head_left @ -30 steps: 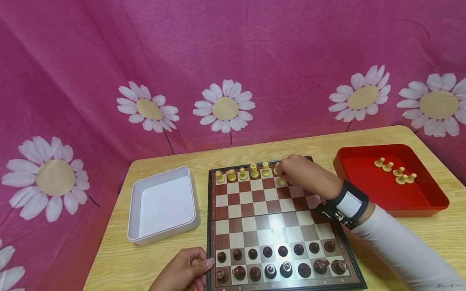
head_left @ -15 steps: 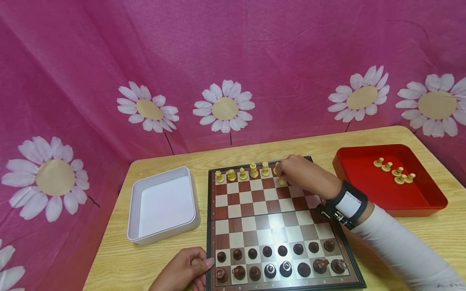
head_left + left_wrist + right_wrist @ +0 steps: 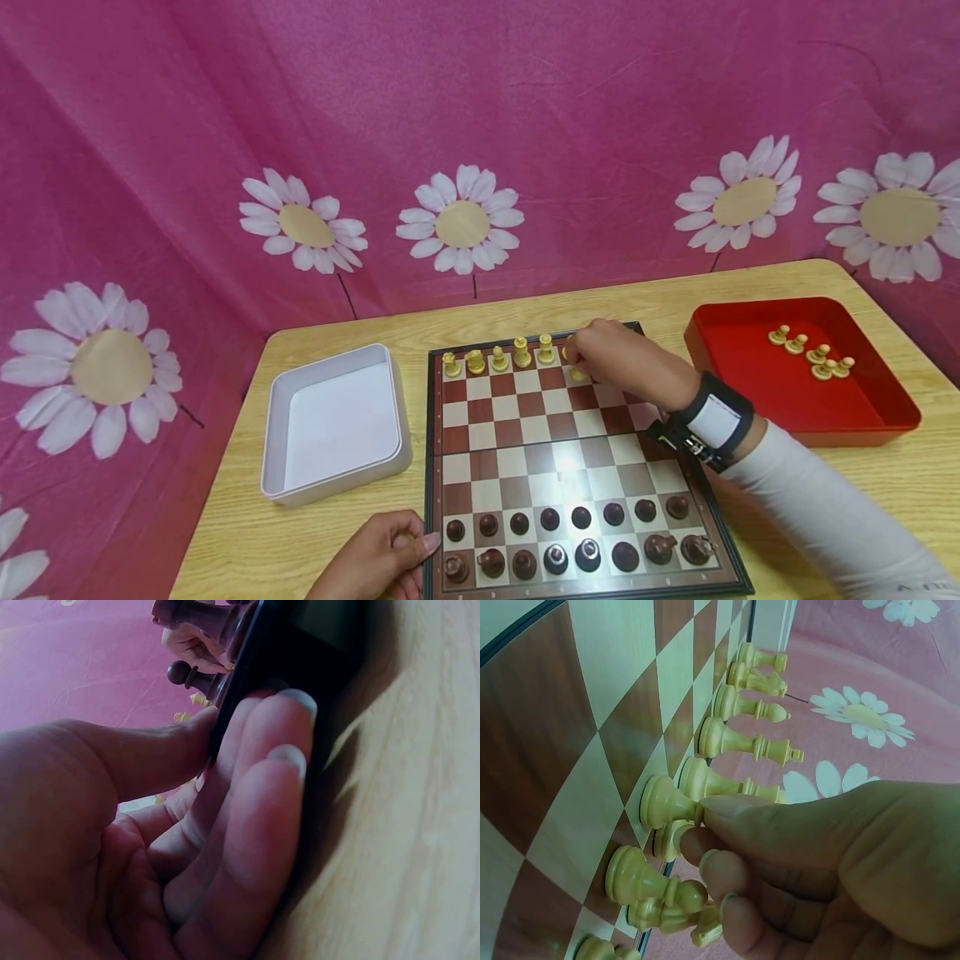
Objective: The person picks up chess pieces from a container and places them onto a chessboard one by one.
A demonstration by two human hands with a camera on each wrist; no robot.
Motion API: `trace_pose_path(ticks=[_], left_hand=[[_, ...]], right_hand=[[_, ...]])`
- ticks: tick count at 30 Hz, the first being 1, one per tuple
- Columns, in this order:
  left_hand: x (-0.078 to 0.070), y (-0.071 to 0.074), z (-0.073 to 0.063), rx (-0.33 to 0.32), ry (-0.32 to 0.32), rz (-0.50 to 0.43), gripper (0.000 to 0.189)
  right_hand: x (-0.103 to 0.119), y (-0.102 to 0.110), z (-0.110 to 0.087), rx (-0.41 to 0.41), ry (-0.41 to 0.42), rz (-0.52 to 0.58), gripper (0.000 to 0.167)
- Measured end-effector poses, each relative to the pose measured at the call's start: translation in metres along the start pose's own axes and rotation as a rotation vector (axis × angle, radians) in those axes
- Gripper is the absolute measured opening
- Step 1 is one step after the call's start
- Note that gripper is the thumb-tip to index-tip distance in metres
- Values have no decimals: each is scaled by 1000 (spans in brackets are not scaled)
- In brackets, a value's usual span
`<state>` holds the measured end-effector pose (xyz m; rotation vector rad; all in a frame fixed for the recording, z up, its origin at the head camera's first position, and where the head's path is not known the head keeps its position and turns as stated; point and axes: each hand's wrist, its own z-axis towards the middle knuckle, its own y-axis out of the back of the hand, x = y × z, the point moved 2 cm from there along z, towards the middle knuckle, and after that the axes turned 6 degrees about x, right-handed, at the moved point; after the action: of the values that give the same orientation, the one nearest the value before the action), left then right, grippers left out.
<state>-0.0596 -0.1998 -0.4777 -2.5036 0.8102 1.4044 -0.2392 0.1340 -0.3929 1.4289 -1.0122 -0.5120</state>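
Observation:
My right hand reaches over the far right part of the chessboard. Thumb and fingertips pinch the top of a cream pawn, whose base sits at the board's surface; its head is hidden by the fingers. Beside it stand another cream pawn and a cream knight. A row of cream pieces, with a king among them, lines the far edge. My left hand grips the board's near left edge, thumb on top and fingers curled against its side and underneath. Dark pawns stand close by.
To the right, a red tray holds several cream pawns. A white tray lies left of the board. Dark back-row pieces line the near edge. Behind the wooden table hangs a pink flowered cloth.
The head view has shifted very slightly. Both hands keep their places, the right still on the pawn and the left still at the board's edge.

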Motion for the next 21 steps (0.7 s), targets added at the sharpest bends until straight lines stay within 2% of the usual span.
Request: trace_pose_path(ticks=[21], left_hand=[[1,1,0,10,-11,-13,29]], right_hand=[[0,1,-1,14,-21,-10,19]])
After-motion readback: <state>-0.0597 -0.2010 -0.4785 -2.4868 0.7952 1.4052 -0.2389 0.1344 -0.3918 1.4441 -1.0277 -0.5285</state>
